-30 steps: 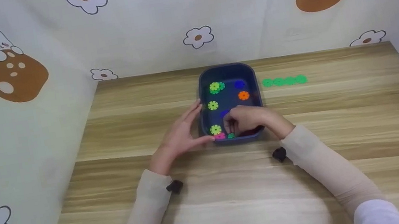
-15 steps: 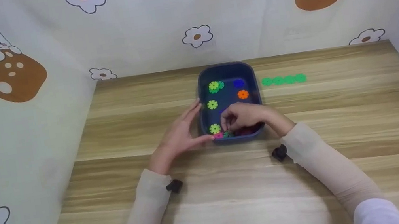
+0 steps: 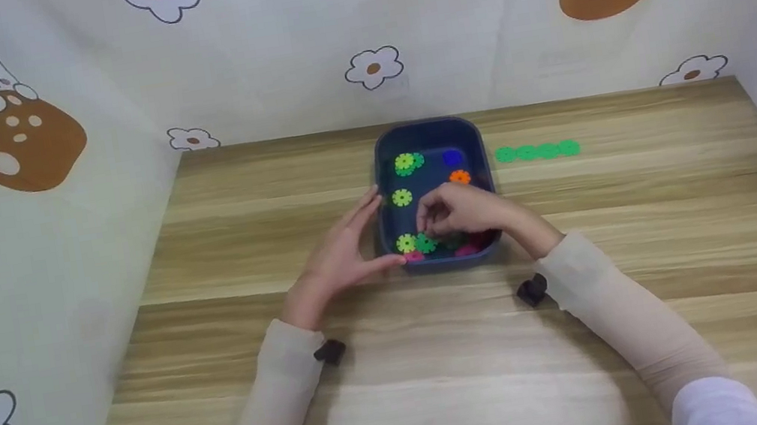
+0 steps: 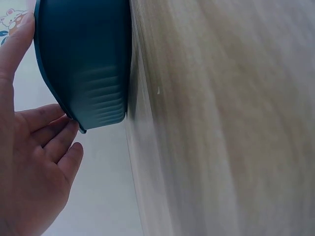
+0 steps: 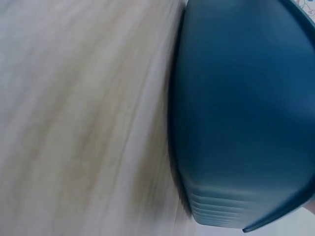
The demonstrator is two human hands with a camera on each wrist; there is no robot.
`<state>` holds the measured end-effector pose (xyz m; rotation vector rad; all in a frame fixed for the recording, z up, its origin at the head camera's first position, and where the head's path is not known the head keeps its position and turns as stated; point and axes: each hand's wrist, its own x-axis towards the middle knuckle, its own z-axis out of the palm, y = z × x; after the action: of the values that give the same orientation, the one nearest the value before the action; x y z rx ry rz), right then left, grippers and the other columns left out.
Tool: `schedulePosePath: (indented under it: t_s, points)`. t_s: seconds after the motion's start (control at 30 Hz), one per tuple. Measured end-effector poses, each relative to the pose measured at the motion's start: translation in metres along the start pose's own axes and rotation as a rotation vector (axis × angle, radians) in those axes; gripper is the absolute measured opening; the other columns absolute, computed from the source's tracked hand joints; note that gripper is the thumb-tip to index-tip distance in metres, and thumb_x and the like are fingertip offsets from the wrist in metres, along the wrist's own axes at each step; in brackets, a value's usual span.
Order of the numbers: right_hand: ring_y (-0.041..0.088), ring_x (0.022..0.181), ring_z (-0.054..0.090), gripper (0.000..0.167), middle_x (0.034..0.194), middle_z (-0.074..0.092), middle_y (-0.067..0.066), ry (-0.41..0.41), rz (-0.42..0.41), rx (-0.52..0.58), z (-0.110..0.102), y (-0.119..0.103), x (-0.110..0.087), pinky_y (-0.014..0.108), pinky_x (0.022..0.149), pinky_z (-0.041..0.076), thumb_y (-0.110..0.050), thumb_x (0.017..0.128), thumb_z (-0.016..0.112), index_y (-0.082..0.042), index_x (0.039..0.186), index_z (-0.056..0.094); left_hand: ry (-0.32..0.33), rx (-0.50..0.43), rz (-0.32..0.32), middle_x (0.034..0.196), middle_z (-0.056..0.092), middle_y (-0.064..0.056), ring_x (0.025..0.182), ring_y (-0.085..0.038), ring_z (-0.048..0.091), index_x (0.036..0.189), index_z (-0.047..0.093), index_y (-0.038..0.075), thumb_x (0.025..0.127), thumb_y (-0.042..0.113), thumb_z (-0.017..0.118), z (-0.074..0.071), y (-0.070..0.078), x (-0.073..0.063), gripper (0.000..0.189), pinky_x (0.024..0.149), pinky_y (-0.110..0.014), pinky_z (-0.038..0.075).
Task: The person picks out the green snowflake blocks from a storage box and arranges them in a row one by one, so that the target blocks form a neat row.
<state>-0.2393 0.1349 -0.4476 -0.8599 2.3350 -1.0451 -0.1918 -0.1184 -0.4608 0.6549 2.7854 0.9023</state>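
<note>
A dark blue plastic bin (image 3: 447,264) stands on the table with several notched, flower-shaped plastic discs inside. My left hand (image 3: 337,261) lies along its left side, thumb at the near corner and straight fingertips on the rim. The left wrist view shows this hand (image 4: 42,142) touching the bin's rim (image 4: 54,93). Inside the bin, my right hand (image 3: 465,208) has curled fingers and pinches the edge of a green disc (image 3: 425,242). Beside that lies a yellow-green disc (image 3: 405,243). The bin's outer wall (image 5: 241,113) hides nearly all of my right hand in the right wrist view.
Right of the bin, several green discs (image 3: 537,151) lie in a joined row. Within the bin are a blue disc (image 3: 452,157), a partly covered orange disc (image 3: 459,177) and pink pieces (image 3: 466,250) by the near wall. A patterned cloth (image 3: 276,46) stands behind the table.
My right hand has moved slightly away from the near wall, and the green disc at its fingertips has shifted up with it, beside the yellow-green one. My left hand stays at the rim.
</note>
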Motion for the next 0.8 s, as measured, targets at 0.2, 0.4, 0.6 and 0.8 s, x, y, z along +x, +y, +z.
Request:
schedulePosePath:
  t_s: [0.2,0.4,0.6,0.8]
  points:
    - [0.010,0.073,0.066,0.007,0.089,0.076,0.012,0.072,-0.012,0.039,-0.005,-0.002,-0.004,0.020,0.069,0.056,0.000,0.089,0.067,-0.003,0.093,0.073,0.002,-0.010,-0.003,0.168,0.017,0.009,0.151,-0.026,0.031,0.158,0.030,0.020,0.079,0.057,0.078,0.000,0.001,0.000,0.099,0.121,-0.051,0.033]
    - [0.016,0.074,0.071,0.006,0.090,0.075,0.018,0.133,-0.012,0.138,-0.014,-0.001,-0.008,0.022,0.067,0.061,-0.002,0.089,0.070,0.003,0.093,0.073,0.002,-0.013,-0.014,0.168,0.017,0.011,0.152,-0.025,0.030,0.158,0.029,0.022,0.079,0.058,0.077,0.000,0.000,0.000,0.099,0.121,-0.051,0.032]
    - [0.012,0.078,0.071,0.010,0.096,0.073,0.020,0.199,0.007,0.203,-0.022,0.001,-0.014,0.024,0.072,0.062,-0.002,0.090,0.071,0.005,0.097,0.071,-0.001,-0.006,-0.017,0.168,0.018,0.010,0.152,-0.025,0.030,0.158,0.030,0.020,0.078,0.058,0.077,0.000,0.000,0.001,0.100,0.121,-0.051,0.032]
    - [0.007,0.078,0.070,0.012,0.094,0.072,0.017,0.253,0.021,0.318,-0.034,0.003,-0.021,0.032,0.078,0.063,0.003,0.091,0.066,0.009,0.101,0.069,-0.006,-0.002,-0.021,0.168,0.017,0.010,0.152,-0.024,0.029,0.158,0.030,0.020,0.078,0.059,0.078,0.000,0.001,0.002,0.100,0.121,-0.050,0.032]
